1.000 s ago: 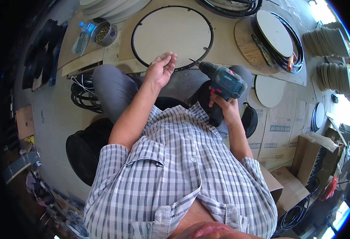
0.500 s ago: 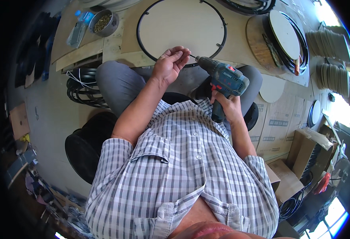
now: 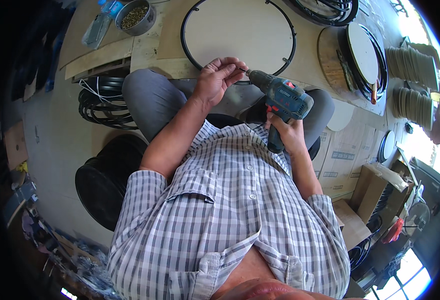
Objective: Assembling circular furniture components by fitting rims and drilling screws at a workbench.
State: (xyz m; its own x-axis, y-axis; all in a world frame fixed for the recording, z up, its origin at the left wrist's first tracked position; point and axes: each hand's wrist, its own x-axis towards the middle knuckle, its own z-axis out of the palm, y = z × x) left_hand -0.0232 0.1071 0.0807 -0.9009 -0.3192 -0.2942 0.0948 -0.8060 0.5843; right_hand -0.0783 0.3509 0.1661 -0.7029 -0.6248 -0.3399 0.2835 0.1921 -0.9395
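My right hand [image 3: 291, 134] is wrapped around the handle of a blue-and-black cordless drill [image 3: 291, 99], its chuck pointing left and slightly away from me. At the chuck's front, my left hand [image 3: 216, 84] is closed in a pinch around the thin dark bit end. Whatever small piece the fingertips may hold there is too small to make out. Just beyond both hands, a large pale round board [image 3: 240, 32] lies on the worktable, with a black ring frame [image 3: 182, 31] around its edge. Small tabs stick inward from the ring.
A metal bowl [image 3: 149, 26] of small brass-coloured screws stands far left beside a clear plastic bottle [image 3: 98, 30]. At right are a wooden disc [image 3: 326, 55], a pale disc [image 3: 363, 47] and black rings. Coiled black tubing [image 3: 105, 112] hangs left; cardboard [image 3: 337, 155] lies right.
My left fingertips have come closer to the chuck and now cover more of the bit. The view has shifted a little, so the table and ring sit farther right and higher.
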